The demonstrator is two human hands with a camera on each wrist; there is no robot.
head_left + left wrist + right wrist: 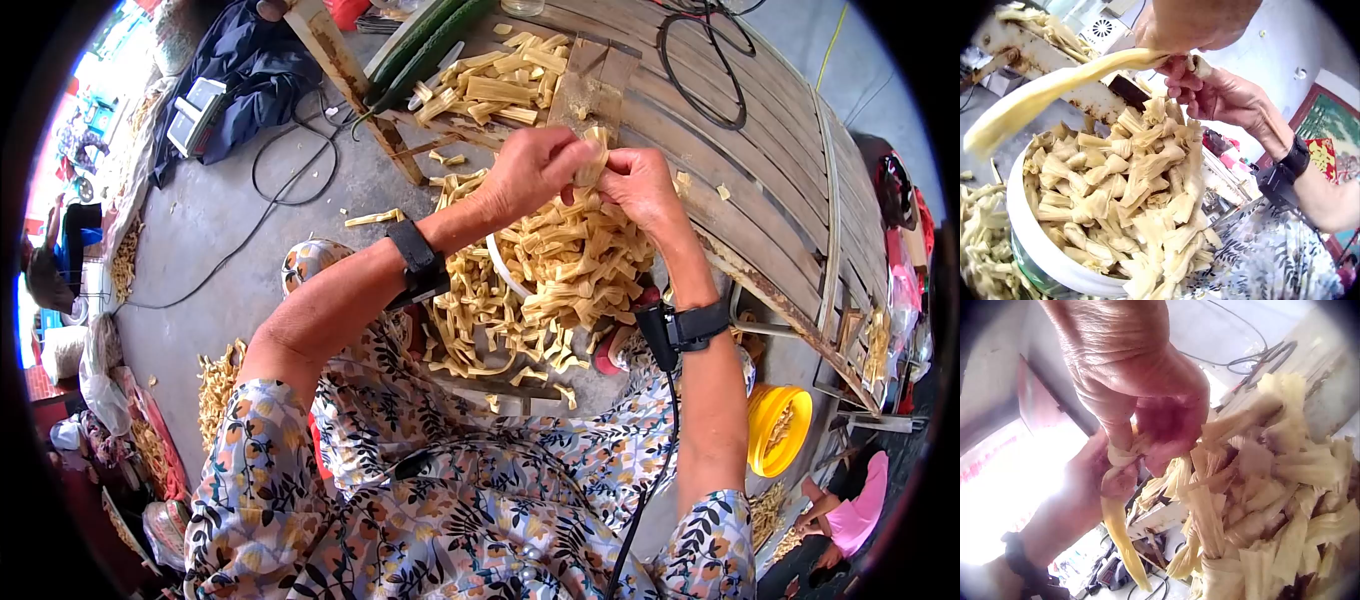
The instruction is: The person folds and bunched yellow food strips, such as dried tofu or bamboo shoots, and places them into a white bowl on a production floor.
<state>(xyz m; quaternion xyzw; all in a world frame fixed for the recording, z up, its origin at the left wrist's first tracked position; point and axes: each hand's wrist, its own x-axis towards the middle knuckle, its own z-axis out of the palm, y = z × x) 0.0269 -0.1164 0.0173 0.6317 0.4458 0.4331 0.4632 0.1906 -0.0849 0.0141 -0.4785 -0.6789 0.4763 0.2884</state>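
Observation:
Both hands meet above a heaped bucket and hold one pale yellow strip of tofu skin (1054, 94). The left hand (540, 168) pinches it, and a long end trails away from the fingers in the left wrist view. Close beside it, the right hand (642, 188) grips the same strip with thumb and curled fingers. A loop of the strip (1119, 534) shows at the fingertips in the right wrist view. Below lie many tofu skin knots (1110, 187), piled over the white rim of the bucket (1016, 194). Fingers partly hide the middle of the strip.
Flat tofu skin strips (505, 78) lie on the slatted wooden table (770, 190), near a small board (597, 85) and cucumbers (430, 45). More knots (470, 330) cover the floor around the bucket. A yellow bucket (765, 430) stands at right; a black cable (265, 210) crosses the floor.

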